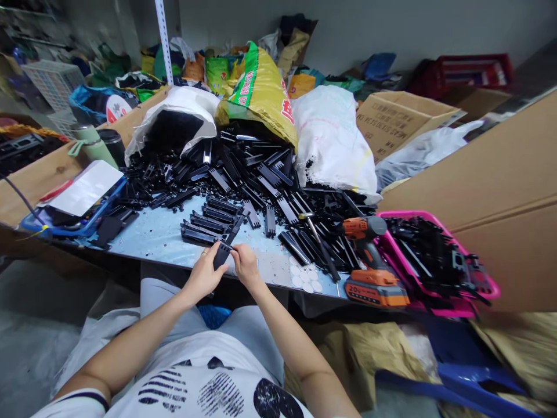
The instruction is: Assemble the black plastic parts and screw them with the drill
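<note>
Black plastic piece (222, 256), one, slim: held over the front edge of the tabletop (161, 235), between both hands, close to the body, seemingly so it can be watched and turned easily. Listed left to right: blue tray (30, 223), at the left end, with a white sheet (87, 188) across its contents, perhaps as a cover. Green bottle (96, 150) and dark cup (112, 145), upright behind the tray, apparently kept off the work area. White sack (178, 110), on its side, mouth forward, black parts before it, probably for scooping within reach. Row of black parts (200, 229), laid side by side just beyond the hands, likely to keep them sorted from the heap. Left hand (205, 276): fingers wrapped about the piece's near end, presumably steadying it. Right hand (246, 264): fingers pinched at its right edge; whether they also grip something smaller cannot be told. White discs (306, 277), flat near the front edge. Long-handled tool (319, 244), lying handle forward, handy for the right side. Cordless drill (368, 261), upright on its battery, seemingly for quick pickup. Pink basket (496, 287), rightmost, full of black parts, its rim apparently containing them.
</note>
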The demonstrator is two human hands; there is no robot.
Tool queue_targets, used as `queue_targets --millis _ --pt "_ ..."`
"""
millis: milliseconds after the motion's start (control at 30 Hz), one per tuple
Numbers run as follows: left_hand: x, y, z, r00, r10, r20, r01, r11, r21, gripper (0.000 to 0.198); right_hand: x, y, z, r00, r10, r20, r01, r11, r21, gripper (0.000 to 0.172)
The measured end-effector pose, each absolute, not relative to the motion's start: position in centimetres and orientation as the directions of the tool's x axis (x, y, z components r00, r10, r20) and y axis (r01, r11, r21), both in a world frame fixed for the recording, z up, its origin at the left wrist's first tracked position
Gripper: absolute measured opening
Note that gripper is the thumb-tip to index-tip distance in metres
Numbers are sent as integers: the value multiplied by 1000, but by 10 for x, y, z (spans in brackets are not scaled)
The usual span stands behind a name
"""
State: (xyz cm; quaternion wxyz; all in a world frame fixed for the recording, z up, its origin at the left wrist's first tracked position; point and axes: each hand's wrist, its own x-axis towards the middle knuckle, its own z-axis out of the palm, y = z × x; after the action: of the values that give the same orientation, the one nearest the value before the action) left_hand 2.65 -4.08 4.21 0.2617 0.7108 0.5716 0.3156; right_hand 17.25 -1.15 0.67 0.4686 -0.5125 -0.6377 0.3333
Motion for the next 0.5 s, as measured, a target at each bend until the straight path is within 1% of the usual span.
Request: queue_targets --millis 67,100,133,167,200,267,300,333,367,433,467,500 --pt "27 -42 41 151 975 161 672 -221 707 59 169 -12 5 -48 998 45 224 55 -973 55" --pt "26 -42 40 148 976 159 677 -218 703 59 168 -12 4 -73 995 -63 169 -50 -984 57" --pt "25 -42 40 144 978 151 672 -209 711 59 168 -12 5 -93 988 -122 141 -108 -984 58" --pt "24 -42 39 138 981 139 658 -195 727 59 169 -12 5 -98 989 -114 146 -99 -984 56" --pt "23 -41 39 135 983 125 640 -183 746 59 170 -13 6 -88 995 -47 181 -30 -983 53" --pt "22 -40 38 141 984 111 612 -175 772 58 174 -13 8 -63 986 154 277 166 -946 47" --pt "22 -40 39 145 983 114 609 -179 772 58 174 -14 9 -65 975 210 296 220 -929 47" --pt "22 -40 39 146 982 121 616 -186 765 58 175 -14 9 -74 975 207 279 220 -935 48" --pt "23 -40 40 143 981 129 629 -191 753 58 174 -14 9 -95 984 149 230 167 -959 50" --pt "23 -41 42 133 981 140 650 -193 735 58 173 -15 8 -149 989 -13 114 4 -993 55" --pt "24 -41 43 130 982 138 650 -190 736 58 172 -15 8 -165 985 -52 90 -38 -995 55" --pt "23 -41 43 130 983 133 643 -186 743 58 173 -15 8 -162 986 -40 106 -23 -994 54"
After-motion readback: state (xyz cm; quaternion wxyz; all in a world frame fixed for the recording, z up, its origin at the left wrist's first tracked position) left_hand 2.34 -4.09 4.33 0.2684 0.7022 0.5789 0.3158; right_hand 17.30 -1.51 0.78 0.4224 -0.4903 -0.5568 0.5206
